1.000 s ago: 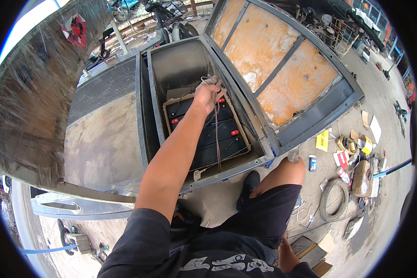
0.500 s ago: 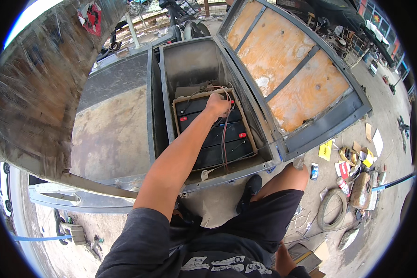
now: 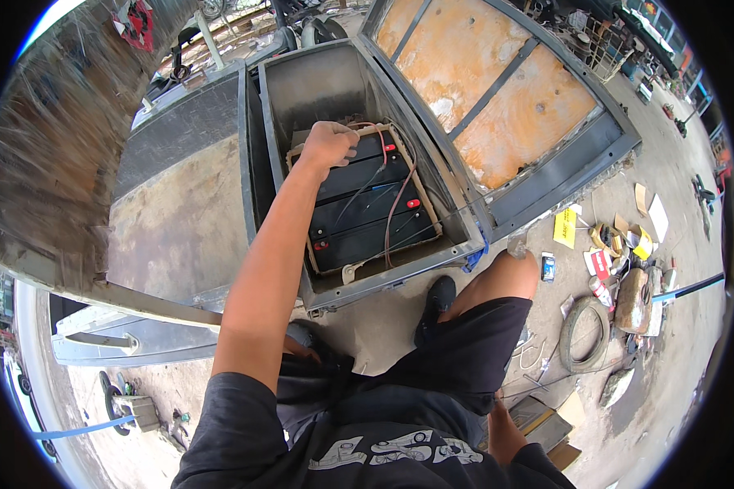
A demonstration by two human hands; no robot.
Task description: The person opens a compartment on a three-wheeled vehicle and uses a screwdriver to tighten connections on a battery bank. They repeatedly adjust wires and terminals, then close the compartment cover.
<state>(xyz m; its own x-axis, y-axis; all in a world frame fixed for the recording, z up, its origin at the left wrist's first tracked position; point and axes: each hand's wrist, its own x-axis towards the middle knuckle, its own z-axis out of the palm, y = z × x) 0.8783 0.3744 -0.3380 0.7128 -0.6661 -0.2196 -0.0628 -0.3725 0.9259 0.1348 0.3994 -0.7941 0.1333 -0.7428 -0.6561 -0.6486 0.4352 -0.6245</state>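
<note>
grey concrete ground spreads beside the metal box.

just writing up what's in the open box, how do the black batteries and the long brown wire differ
The black batteries are bulky and straight-edged, while the long brown wire is thin and bends in a curve. The batteries are black with red caps showing; the wire is brown. The batteries lie packed side by side, but the wire runs loosely across them. Both are inside the open metal box.
</note>
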